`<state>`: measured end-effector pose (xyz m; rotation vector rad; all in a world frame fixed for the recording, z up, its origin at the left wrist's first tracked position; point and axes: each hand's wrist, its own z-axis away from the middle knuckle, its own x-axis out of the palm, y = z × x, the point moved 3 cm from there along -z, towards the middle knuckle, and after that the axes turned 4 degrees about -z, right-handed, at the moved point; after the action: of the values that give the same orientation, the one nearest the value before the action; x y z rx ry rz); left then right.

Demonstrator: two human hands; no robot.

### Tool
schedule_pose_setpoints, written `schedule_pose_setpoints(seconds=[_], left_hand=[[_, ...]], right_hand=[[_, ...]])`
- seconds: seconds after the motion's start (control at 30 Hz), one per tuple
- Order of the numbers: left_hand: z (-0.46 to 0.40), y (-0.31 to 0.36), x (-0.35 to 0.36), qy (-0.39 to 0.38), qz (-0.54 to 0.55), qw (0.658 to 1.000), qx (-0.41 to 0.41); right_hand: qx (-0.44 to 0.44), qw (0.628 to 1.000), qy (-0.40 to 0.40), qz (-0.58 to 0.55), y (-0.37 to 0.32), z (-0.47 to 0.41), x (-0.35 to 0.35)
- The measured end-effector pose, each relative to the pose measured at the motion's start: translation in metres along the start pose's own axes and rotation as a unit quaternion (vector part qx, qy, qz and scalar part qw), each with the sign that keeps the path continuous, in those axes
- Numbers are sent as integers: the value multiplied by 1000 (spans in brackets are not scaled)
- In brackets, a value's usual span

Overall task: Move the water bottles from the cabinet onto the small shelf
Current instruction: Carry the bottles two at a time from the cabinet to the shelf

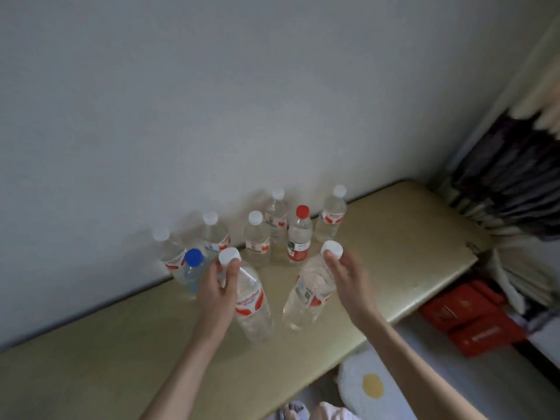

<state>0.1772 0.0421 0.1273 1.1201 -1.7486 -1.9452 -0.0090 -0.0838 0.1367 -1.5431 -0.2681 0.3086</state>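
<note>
Several clear water bottles stand on a beige cabinet top [394, 244] against a white wall. My left hand [218, 286] grips the neck of a white-capped bottle [251, 304] with a red and white label. My right hand [345, 277] grips the neck of another white-capped bottle [306, 298], which leans a little to the right. Behind them stand a blue-capped bottle [194, 274], a red-capped bottle [300, 234] and several white-capped ones [257, 237]. No small shelf is in view.
Red boxes [466, 316] lie below the cabinet's right end. Dark clothes [509, 180] hang at the right. A white cushion with a yellow spot [369, 386] sits below the front edge. The wall runs right behind the bottles.
</note>
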Motion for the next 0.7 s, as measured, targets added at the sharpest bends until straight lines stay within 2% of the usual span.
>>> schedule_pose_setpoints(seconds=[0.13,0.33,0.5,0.7], left_hand=[[27,26,25,-92,29,994,50],[83,71,83,-227,55,966,116],[163,109,135,-340,77,921,173],[311,128,197,-454,73,861,218]], right_hand=[[30,988,140,-52,-6,59,-43],[31,953,288,-89,-17,163,-118],[5,911,405,-79,-31,261,-187],[-21,848,530,-22,-34,422,-258]])
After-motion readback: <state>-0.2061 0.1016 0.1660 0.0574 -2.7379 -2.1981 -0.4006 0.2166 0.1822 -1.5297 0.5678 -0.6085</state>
